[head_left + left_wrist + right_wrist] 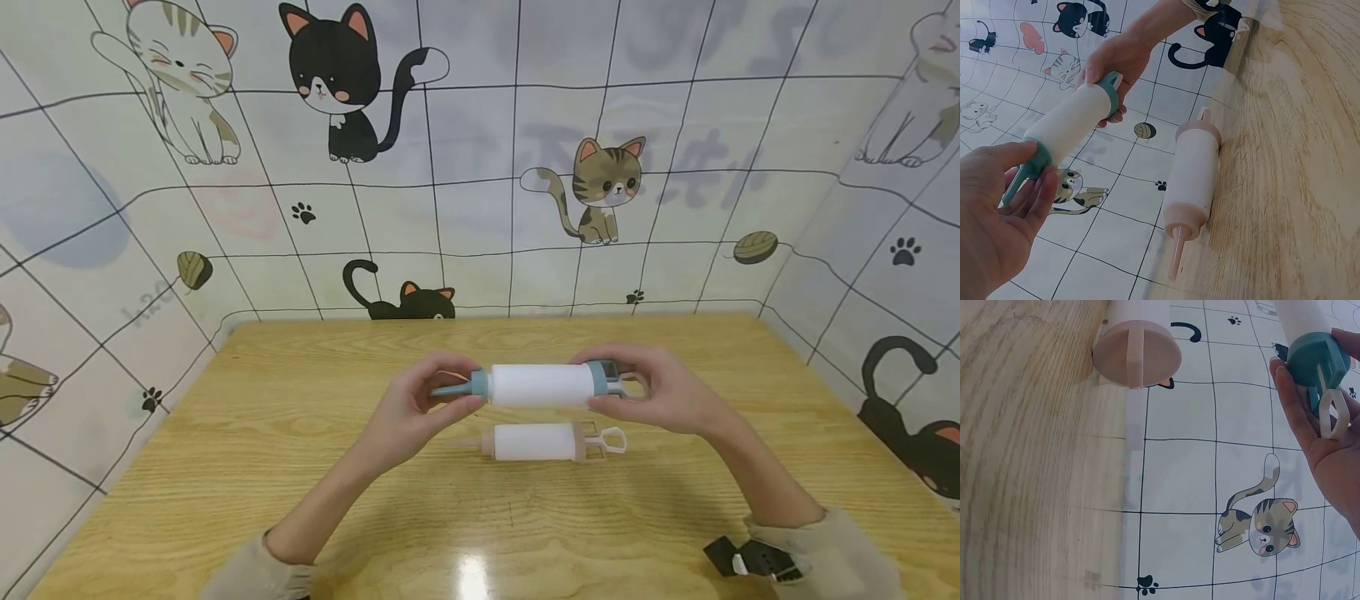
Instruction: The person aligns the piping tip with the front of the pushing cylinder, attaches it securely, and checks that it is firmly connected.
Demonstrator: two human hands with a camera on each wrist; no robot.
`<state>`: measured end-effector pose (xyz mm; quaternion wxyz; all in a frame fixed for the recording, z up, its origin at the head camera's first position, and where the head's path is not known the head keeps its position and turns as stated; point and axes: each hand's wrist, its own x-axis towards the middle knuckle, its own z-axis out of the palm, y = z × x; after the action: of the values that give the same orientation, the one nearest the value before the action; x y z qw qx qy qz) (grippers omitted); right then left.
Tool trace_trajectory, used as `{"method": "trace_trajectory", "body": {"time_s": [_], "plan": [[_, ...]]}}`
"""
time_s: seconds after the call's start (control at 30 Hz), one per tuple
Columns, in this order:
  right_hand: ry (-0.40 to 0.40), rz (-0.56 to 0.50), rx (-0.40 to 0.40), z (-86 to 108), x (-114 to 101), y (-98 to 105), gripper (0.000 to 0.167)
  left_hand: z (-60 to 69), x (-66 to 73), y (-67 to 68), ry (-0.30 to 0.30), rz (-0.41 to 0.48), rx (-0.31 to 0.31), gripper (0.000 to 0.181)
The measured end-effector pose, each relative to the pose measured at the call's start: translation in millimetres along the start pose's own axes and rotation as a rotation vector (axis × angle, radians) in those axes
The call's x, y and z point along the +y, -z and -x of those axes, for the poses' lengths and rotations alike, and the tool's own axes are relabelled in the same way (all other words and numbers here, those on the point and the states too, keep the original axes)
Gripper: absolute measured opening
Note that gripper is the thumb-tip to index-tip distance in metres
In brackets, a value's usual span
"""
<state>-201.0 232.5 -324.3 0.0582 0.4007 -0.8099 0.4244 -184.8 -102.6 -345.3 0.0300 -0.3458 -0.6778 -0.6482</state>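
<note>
My left hand and right hand hold a white syringe-shaped dispenser level above the table. Its teal nozzle points left, and the thumb and fingers of my left hand pinch the collar behind it. At the other end, my right hand's thumb and fingers grip the teal cap, where a white pull ring sticks out. Nearer to me, a second dispenser, white with beige-pink ends, lies on its side on the table, its nozzle also to the left.
The wood-grain table reaches back to a wall covering with cats and grid lines, which also rises at both sides. A black strap-like piece sits by the right sleeve.
</note>
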Motion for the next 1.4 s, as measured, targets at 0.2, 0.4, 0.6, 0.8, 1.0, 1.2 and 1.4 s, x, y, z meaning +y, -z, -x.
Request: {"method": "trace_trajectory", "body": {"time_s": [0.2,0.4,0.6,0.8,1.0,1.2,1.4], "plan": [[-0.009,0.006,-0.001,0.3,-1.1,-0.3,0.045,0.3,-1.3,-0.1,0.002,0.014,0.0,0.031],[0.01,0.043,0.005,0.3,-2.4,0.1,0.046,1.2,-0.8,0.0,0.033,0.053,-0.001,0.03],[0.024,0.053,0.006,0.6,-3.2,0.5,0.048,0.3,-1.5,0.3,0.029,0.054,-0.003,0.029],[0.033,0.04,0.004,-0.4,-2.3,-1.1,0.047,0.4,-2.8,1.3,0.004,0.013,0.0,0.031],[0.008,0.023,0.005,-0.5,-0.6,-2.5,0.046,1.0,-4.5,2.0,-0.004,0.023,-0.001,0.032],[0.014,0.008,0.007,-0.3,0.0,-2.4,0.046,0.4,-4.8,2.4,-0.043,0.005,0.006,0.034],[0.009,-0.001,0.007,-0.6,-0.2,-2.0,0.046,0.3,-4.7,2.4,-0.052,-0.006,0.015,0.037]]}}
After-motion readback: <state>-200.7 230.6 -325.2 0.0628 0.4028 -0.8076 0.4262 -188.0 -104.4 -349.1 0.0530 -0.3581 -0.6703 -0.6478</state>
